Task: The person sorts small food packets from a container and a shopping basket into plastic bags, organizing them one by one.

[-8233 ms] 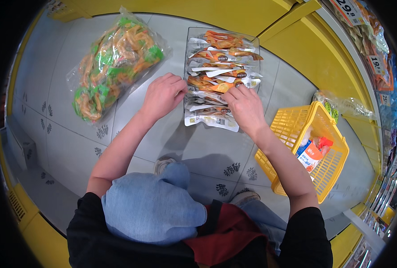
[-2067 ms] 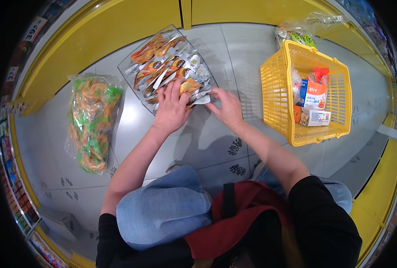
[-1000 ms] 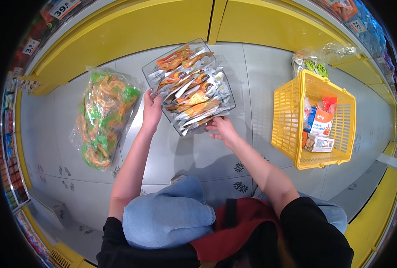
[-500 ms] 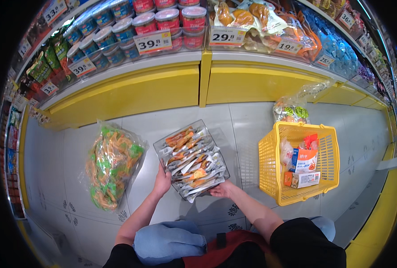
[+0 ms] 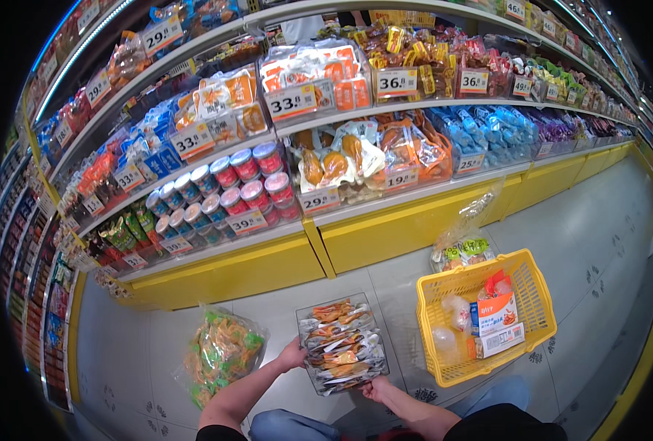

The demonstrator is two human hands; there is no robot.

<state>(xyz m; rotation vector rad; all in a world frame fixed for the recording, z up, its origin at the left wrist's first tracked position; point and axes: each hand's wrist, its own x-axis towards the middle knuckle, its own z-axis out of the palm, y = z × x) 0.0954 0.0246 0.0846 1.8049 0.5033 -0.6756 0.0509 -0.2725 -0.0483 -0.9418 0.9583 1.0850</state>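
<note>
A clear rectangular bin [image 5: 379,334] is held low over the floor in front of me. It is filled with a row of silver-edged snack packets [image 5: 341,345] showing orange and brown. My left hand [image 5: 293,353] grips its left side. At the near right corner, the fingers of my right hand [image 5: 375,387] are closed on the bin's edge. To the left lies a large clear bag [image 5: 227,351] of green and orange small packs. On the right stands a yellow shopping basket [image 5: 543,314] with a white-and-orange box [image 5: 497,316] and plastic-wrapped items in it.
Ahead is a long shelf unit with a yellow base [image 5: 396,246], stocked with red-lidded tubs [image 5: 255,192], blue bags [image 5: 481,132] and other snack packs. Behind the basket, against the base, rests another clear bag with a green label [image 5: 464,252]. Grey tiles [image 5: 282,312] cover the floor.
The view has tilted up, bringing more shelves in. The bin has turned from slanted to nearly straight, with both hands still on it.
</note>
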